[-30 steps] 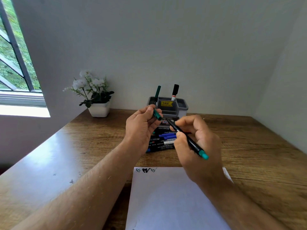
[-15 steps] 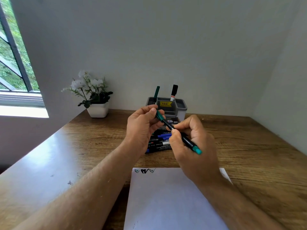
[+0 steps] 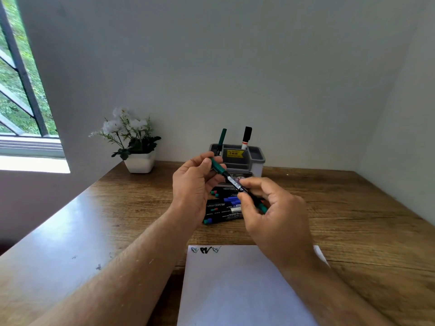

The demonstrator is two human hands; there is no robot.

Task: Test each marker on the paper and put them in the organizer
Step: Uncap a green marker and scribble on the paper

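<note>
A green marker (image 3: 231, 180) is held slantwise above the table, its cap on. My left hand (image 3: 195, 184) pinches the green cap end and my right hand (image 3: 270, 208) grips the black barel near its teal tail. Below them lies a pile of several markers (image 3: 223, 208). White paper (image 3: 247, 285) with three small scribbles (image 3: 206, 250) at its top left lies near me. The grey organizer (image 3: 255, 156) stands at the back with a green marker (image 3: 221, 140) and a black-capped marker (image 3: 246, 137) upright in it.
A white pot of white flowers (image 3: 138, 161) stands at the back left of the wooden table (image 3: 353, 220). A window (image 3: 21, 90) is at the left. White walls close the back and right sides.
The cap in my left hand and the marker in my right came together; the cap now sits on the marker. Both hands rose slightly toward the organizer.
</note>
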